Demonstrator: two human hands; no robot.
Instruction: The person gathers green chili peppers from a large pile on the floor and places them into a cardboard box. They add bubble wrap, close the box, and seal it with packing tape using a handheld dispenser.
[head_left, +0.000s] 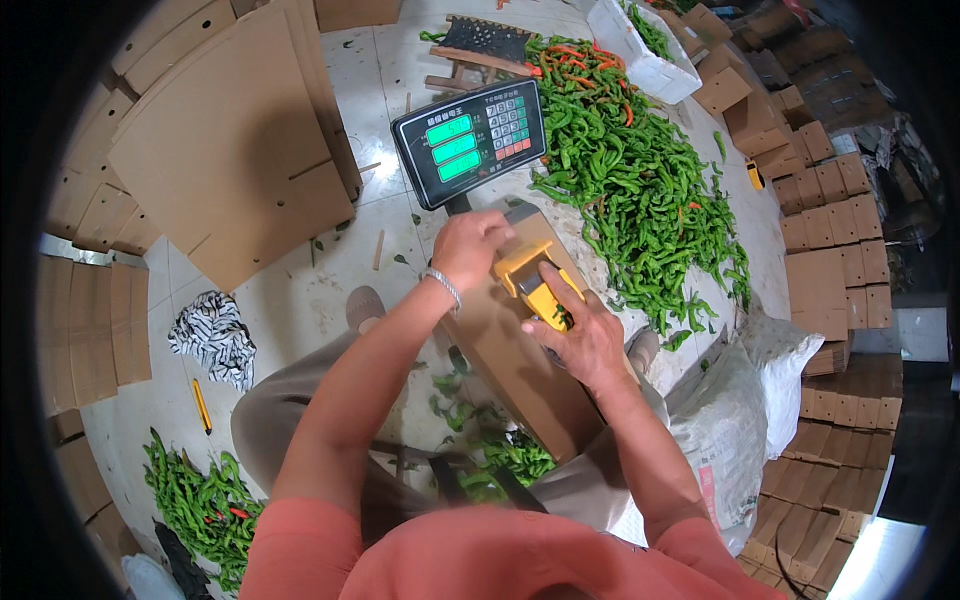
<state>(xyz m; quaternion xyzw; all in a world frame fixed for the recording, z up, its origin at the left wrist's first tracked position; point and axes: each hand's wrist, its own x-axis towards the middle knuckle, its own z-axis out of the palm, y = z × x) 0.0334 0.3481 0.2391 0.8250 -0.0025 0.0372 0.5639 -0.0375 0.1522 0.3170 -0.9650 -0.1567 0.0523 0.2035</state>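
Observation:
A long cardboard box (510, 360) lies slanting before me, between my legs. My right hand (581, 322) grips a yellow tape dispenser (546, 292) over the top of the box. Just left of the dispenser, my left hand (472, 244) is at the far end of the box, its fingers bent down near the edge; whether they pinch anything cannot be told. Beyond the box stands an electronic scale's display and keypad (471, 142) with lit green readouts. A large heap of green chili peppers (645, 195), some red, spreads on the tiled floor to the right.
Flat cardboard sheets (240, 142) stand at the left. A striped cloth (214, 337), a yellow utility knife (201, 405) and more peppers (199, 502) lie left. A white foam box (649, 56), a low stool (484, 49), white sacks (727, 420) and stacked cartons (825, 285) stand around.

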